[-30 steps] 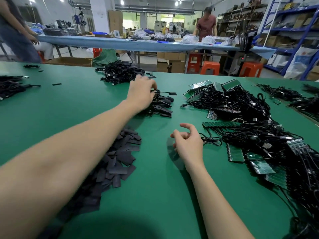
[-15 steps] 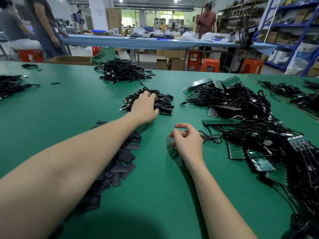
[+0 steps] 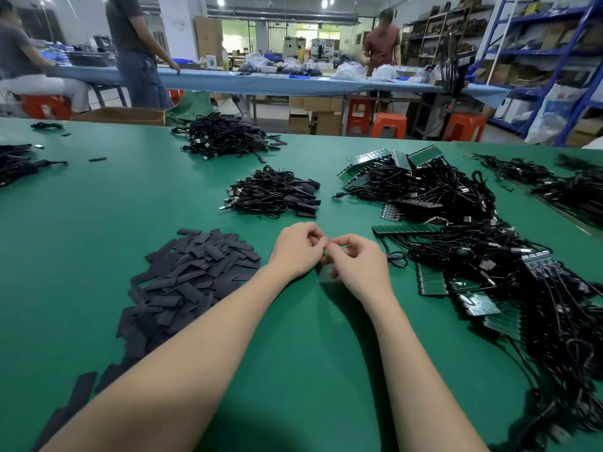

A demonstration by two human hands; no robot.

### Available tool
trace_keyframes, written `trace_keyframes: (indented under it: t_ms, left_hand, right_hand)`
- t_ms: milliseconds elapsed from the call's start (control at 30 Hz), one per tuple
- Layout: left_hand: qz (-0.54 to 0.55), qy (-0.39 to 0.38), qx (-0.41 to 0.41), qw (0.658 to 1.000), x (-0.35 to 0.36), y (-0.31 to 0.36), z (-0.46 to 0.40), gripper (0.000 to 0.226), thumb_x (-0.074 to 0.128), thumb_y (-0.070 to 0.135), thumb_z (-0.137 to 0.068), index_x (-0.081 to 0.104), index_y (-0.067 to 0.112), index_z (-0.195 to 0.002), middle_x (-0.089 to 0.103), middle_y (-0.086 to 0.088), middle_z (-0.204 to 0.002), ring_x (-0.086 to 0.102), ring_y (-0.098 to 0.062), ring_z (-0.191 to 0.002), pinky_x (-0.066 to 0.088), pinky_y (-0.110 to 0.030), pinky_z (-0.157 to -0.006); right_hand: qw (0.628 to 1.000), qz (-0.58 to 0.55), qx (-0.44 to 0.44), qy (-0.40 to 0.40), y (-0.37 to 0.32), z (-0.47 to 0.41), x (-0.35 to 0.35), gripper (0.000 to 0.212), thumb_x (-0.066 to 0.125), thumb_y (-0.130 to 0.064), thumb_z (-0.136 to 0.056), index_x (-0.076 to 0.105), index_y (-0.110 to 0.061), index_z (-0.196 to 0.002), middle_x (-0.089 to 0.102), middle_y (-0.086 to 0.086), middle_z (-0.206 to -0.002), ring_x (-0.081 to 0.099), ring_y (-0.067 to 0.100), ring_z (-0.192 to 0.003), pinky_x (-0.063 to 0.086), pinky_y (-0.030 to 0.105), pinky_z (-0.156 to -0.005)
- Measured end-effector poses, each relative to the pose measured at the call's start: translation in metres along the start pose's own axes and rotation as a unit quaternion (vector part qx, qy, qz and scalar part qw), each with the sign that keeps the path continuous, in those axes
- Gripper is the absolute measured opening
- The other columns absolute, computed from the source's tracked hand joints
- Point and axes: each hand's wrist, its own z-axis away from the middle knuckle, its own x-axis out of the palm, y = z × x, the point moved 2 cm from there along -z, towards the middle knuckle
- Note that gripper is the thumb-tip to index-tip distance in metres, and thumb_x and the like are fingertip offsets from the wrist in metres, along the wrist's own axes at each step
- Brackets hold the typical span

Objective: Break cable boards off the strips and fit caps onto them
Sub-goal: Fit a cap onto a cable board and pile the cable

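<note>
Caps, cables and board strips on the table (image 3: 81,256)
Cap pile (image 3: 189,275) left, capped cables (image 3: 274,194) behind, board strips (image 3: 473,256) right

No text, label, brand or number is showing clearly enough to be read anywhere in this view. The cardboard boxes (image 3: 321,120) sitting at twelve o'clock under the far blue table (image 3: 293,83) are showing no legible print, and the green board strips (image 3: 404,228) lying at two o'clock are carrying markings too small and blurred to make out.
</note>
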Motion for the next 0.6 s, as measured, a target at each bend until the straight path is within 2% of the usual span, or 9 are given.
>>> trace_keyframes:
  t_ms: [133, 233, 300, 333, 367, 433, 467, 500, 600]
  left_hand:
    - [0.002, -0.038, -0.063, 0.997, 0.006, 0.017, -0.009, 0.008, 0.062, 0.039, -0.089, 0.063, 0.031, -0.087, 0.063, 0.016, -0.079, 0.059, -0.014, -0.082, 0.044, -0.025, -0.074]
    - [0.085, -0.092, -0.119, 0.985, 0.017, 0.045, -0.025, 0.014, 0.059, 0.034, -0.093, 0.064, 0.021, -0.096, 0.069, 0.002, -0.095, 0.057, -0.018, -0.086, 0.048, -0.029, -0.081]
    - [0.217, -0.135, -0.193, 0.947, 0.024, 0.067, -0.034, 0.017, 0.057, 0.027, -0.098, 0.06, 0.011, -0.092, 0.067, -0.009, -0.094, 0.057, -0.022, -0.074, 0.051, -0.027, -0.064]
    - [0.271, -0.157, -0.238, 0.919, 0.025, 0.078, -0.036, 0.018, 0.056, 0.026, -0.1, 0.058, 0.008, -0.097, 0.065, -0.013, -0.097, 0.058, -0.021, -0.068, 0.051, -0.026, -0.055]
    - [0.312, -0.177, -0.277, 0.891, 0.026, 0.087, -0.037, 0.022, 0.055, 0.026, -0.102, 0.056, 0.006, -0.11, 0.064, -0.016, -0.108, 0.062, -0.019, -0.071, 0.053, -0.023, -0.051]
    - [0.375, -0.203, -0.326, 0.844, 0.027, 0.097, -0.039, 0.044, 0.056, 0.026, -0.102, 0.046, 0.001, -0.136, 0.059, -0.019, -0.132, 0.069, -0.024, -0.093, 0.057, -0.025, -0.05]
    - [0.398, -0.21, -0.338, 0.826, 0.03, 0.099, -0.04, 0.052, 0.057, 0.026, -0.101, 0.04, -0.002, -0.142, 0.058, -0.021, -0.135, 0.069, -0.026, -0.094, 0.058, -0.026, -0.049]
    - [0.409, -0.216, -0.347, 0.816, 0.033, 0.101, -0.04, 0.056, 0.057, 0.026, -0.101, 0.037, -0.005, -0.144, 0.061, -0.022, -0.132, 0.069, -0.026, -0.086, 0.057, -0.026, -0.05]
    - [0.41, -0.214, -0.358, 0.811, 0.04, 0.105, -0.04, 0.054, 0.055, 0.023, -0.102, 0.036, -0.007, -0.142, 0.065, -0.019, -0.101, 0.061, -0.018, -0.059, 0.05, -0.021, -0.049]
  right_hand:
    - [0.997, 0.017, 0.022, 0.076, 0.006, -0.004, -0.013, 0.012, 0.062, -0.026, -0.086, 0.072, -0.024, -0.079, 0.074, -0.007, -0.067, 0.068, 0.013, -0.068, 0.053, 0.028, -0.071]
    - [0.986, 0.002, 0.061, 0.154, 0.014, -0.003, -0.022, 0.013, 0.06, -0.027, -0.086, 0.072, -0.024, -0.082, 0.074, -0.002, -0.071, 0.068, 0.017, -0.08, 0.053, 0.03, -0.078]
    - [0.977, -0.014, 0.08, 0.199, 0.017, -0.002, -0.029, 0.013, 0.059, -0.025, -0.086, 0.072, -0.024, -0.084, 0.072, -0.002, -0.069, 0.068, 0.02, -0.08, 0.053, 0.031, -0.077]
    - [0.972, -0.02, 0.088, 0.217, 0.018, -0.002, -0.034, 0.012, 0.059, -0.025, -0.086, 0.071, -0.025, -0.086, 0.072, -0.003, -0.068, 0.068, 0.021, -0.081, 0.053, 0.032, -0.077]
    - [0.968, -0.027, 0.093, 0.231, 0.02, -0.003, -0.038, 0.012, 0.059, -0.024, -0.085, 0.07, -0.025, -0.088, 0.07, -0.004, -0.067, 0.068, 0.021, -0.081, 0.054, 0.033, -0.078]
    - [0.961, -0.047, 0.105, 0.25, 0.023, -0.005, -0.047, 0.011, 0.06, -0.024, -0.085, 0.069, -0.025, -0.092, 0.07, -0.006, -0.067, 0.069, 0.022, -0.081, 0.055, 0.036, -0.078]
    - [0.959, -0.057, 0.112, 0.254, 0.025, -0.005, -0.05, 0.011, 0.061, -0.025, -0.084, 0.068, -0.026, -0.093, 0.071, -0.005, -0.07, 0.069, 0.022, -0.081, 0.056, 0.036, -0.078]
    - [0.958, -0.064, 0.12, 0.253, 0.027, -0.006, -0.052, 0.011, 0.061, -0.026, -0.084, 0.068, -0.027, -0.094, 0.073, -0.004, -0.074, 0.07, 0.021, -0.082, 0.057, 0.037, -0.078]
    - [0.958, -0.072, 0.131, 0.245, 0.028, -0.008, -0.054, 0.014, 0.061, -0.028, -0.083, 0.066, -0.027, -0.096, 0.075, -0.002, -0.08, 0.07, 0.022, -0.087, 0.058, 0.041, -0.08]
